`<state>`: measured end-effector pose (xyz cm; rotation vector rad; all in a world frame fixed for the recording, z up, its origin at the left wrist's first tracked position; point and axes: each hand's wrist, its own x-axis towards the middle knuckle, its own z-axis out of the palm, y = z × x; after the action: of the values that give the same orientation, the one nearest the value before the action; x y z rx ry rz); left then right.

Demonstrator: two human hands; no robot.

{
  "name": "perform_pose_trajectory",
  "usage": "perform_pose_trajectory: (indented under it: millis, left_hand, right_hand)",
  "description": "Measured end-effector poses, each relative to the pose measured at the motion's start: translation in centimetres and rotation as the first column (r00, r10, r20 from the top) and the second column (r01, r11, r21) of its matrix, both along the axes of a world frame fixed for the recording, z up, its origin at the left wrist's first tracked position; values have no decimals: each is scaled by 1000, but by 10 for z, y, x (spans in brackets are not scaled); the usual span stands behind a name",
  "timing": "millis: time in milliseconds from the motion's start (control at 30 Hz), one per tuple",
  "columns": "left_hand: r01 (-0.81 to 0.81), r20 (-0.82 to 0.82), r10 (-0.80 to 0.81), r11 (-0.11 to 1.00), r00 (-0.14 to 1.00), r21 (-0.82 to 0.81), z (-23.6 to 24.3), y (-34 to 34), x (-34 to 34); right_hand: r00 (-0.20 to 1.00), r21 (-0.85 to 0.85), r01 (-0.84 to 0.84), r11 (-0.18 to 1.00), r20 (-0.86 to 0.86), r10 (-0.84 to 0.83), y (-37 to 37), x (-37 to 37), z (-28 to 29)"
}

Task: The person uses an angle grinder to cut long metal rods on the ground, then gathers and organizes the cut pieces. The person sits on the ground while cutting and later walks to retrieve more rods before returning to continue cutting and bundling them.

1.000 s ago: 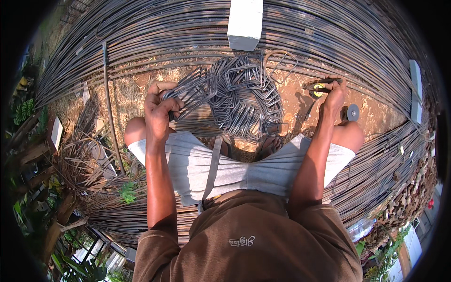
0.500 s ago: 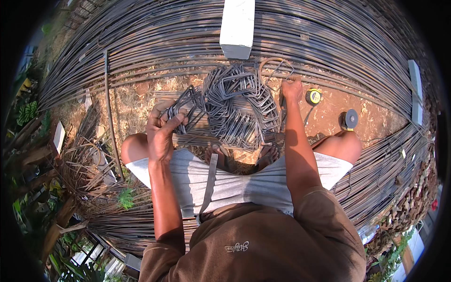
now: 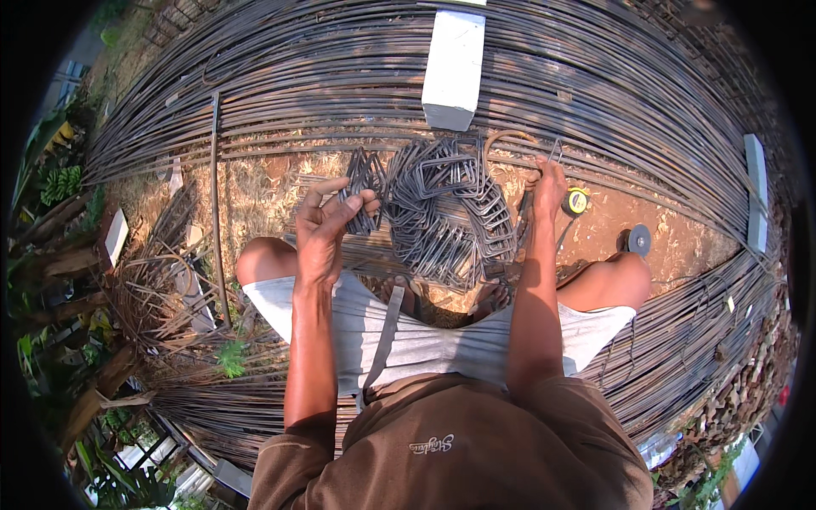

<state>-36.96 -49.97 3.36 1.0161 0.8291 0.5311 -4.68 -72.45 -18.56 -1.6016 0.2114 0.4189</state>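
Bent steel rebar stirrups lie in a ring-shaped pile [image 3: 418, 251] on the ground in front of my feet. At the pile's left side, my left hand [image 3: 323, 234] is closed on a small bundle of stirrups [image 3: 365, 191], thumb against it and fingers curled partly round. My right hand [image 3: 548, 189], beyond the pile's right side, is closed on a single stirrup [image 3: 557, 151], whose bent end sticks up past the fingers. The rest of that stirrup is hidden by the hand.
A yellow tape measure [image 3: 575, 201] and a tool with a grey disc [image 3: 638, 239] lie to the right. Long rebar rods [image 3: 340, 93] stretch across the far side, with a white block [image 3: 453, 64] on them. Scrap rod pieces [image 3: 161, 276] heap at the left.
The whole view has shifted. The stirrup in my right hand has turned from showing its loop to nearly edge-on. My left hand's bundle stands more upright and narrower, close against the pile.
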Motion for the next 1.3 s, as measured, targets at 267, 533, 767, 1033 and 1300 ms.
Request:
perform_pose_trajectory:
  millis: [267, 533, 767, 1033, 1300]
  left_hand:
    - [318, -58, -318, 885, 946, 340, 3, -28, 60]
    - [534, -367, -393, 535, 843, 654, 5, -69, 36]
    - [515, -389, -352, 703, 851, 491, -3, -79, 17]
    - [74, -140, -30, 942, 990, 328, -27, -59, 5]
    - [414, -26, -450, 841, 893, -349, -23, -27, 43]
  right_hand:
    - [714, 443, -392, 806, -405, 571, 26, -64, 163]
    - [734, 510, -341, 790, -381, 562, 50, -121, 176]
    - [703, 579, -365, 729, -342, 623, 57, -136, 186]
    - [689, 395, -579, 713, -230, 687, 69, -127, 215]
    - [510, 141, -826, 545, -223, 831, 66, -142, 208]
